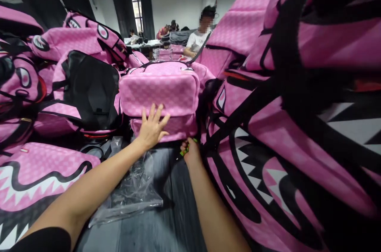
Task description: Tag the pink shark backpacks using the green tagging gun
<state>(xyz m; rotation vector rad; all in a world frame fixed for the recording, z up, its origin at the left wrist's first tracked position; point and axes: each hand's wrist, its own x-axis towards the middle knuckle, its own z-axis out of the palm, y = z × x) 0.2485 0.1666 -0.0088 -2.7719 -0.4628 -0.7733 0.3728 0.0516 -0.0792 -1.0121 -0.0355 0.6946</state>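
A pink checked backpack (159,93) rests on the table in front of me, its flat panel facing me. My left hand (151,131) lies on the lower part of that panel with its fingers spread. By the bag's lower right edge, my right hand (191,149) is closed around a small yellow-green tool (185,148). Fingers hide most of the tool, and I cannot make out its kind. A crumpled clear plastic bag (133,188) lies under and beside my left forearm.
Pink backpacks with shark-mouth prints (262,164) rise in a tall pile on the right. More bags (89,89) are heaped at the left. Grey table surface (178,212) shows between my arms. Beyond, a person in a white shirt (196,41) is near stacked wrapped pink items (168,52).
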